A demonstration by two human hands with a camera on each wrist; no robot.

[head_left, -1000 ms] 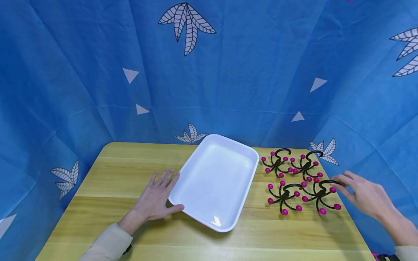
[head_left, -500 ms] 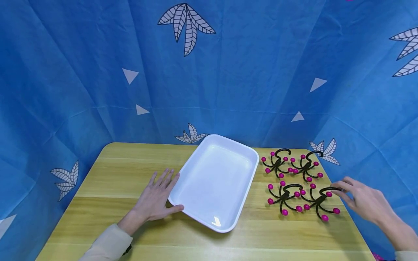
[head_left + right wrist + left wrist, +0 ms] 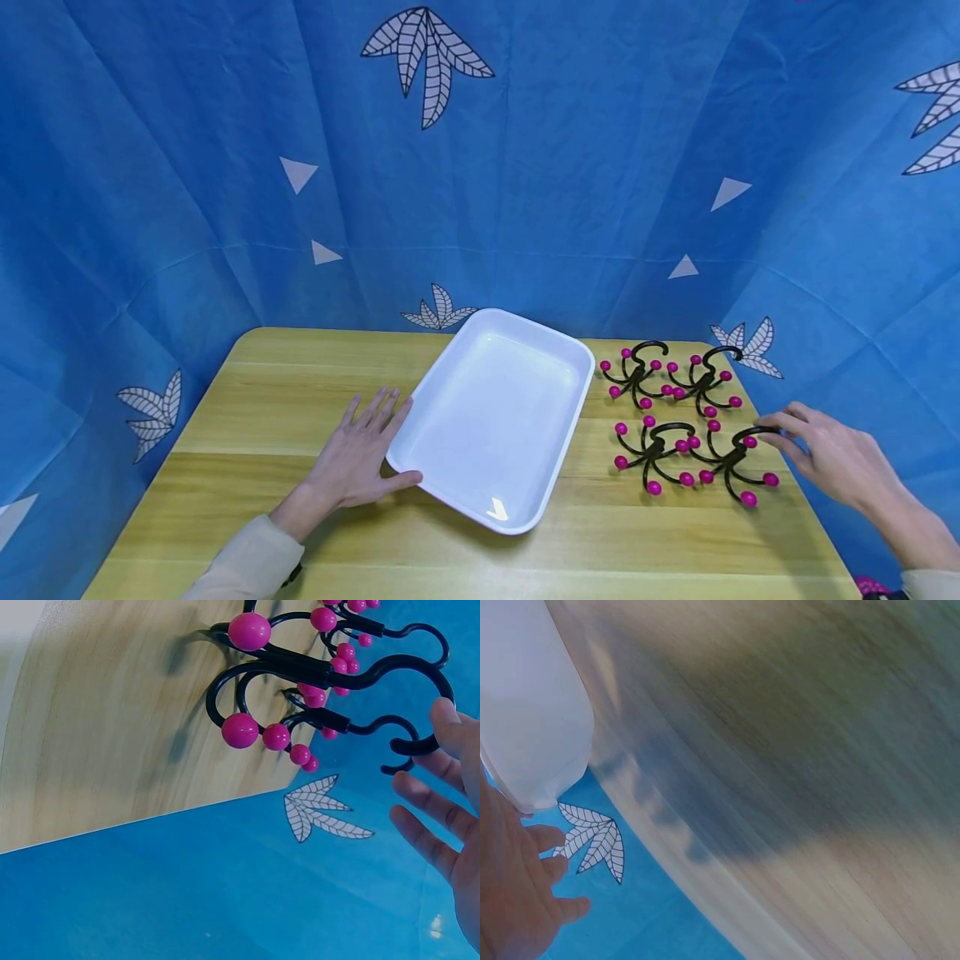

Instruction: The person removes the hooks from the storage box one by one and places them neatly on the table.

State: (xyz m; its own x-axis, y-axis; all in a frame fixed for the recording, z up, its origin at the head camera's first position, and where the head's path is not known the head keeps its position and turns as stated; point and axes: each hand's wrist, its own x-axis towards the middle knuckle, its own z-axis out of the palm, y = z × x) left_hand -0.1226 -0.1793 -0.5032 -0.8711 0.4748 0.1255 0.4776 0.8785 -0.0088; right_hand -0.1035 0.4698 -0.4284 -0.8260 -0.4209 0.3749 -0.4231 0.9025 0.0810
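My left hand [image 3: 356, 467] has its fingers spread straight at the left near corner of a white rectangular tray [image 3: 495, 417], with fingers and thumb at its rim. At the right, my right hand [image 3: 836, 457] pinches the curved hook end of a black multi-arm hanger hook [image 3: 731, 461] whose arms end in pink balls. In the right wrist view, thumb and a finger meet on the curve of that hanger hook [image 3: 307, 670], while the other fingers stay loose. Three like hanger hooks lie close by: one to its left [image 3: 654, 450], two behind [image 3: 637, 377].
The wooden table [image 3: 300, 400] bears the tray in the middle and the hooks near its right edge. Blue printed curtain [image 3: 600, 167] hangs behind and on both sides. Something pink and dark [image 3: 873, 587] shows beyond the right edge, low down.
The right hand has drawn the near right hanger hook slightly toward me and turned it a little, and its hook end has shifted slightly. The left hand and the tray have stayed put.
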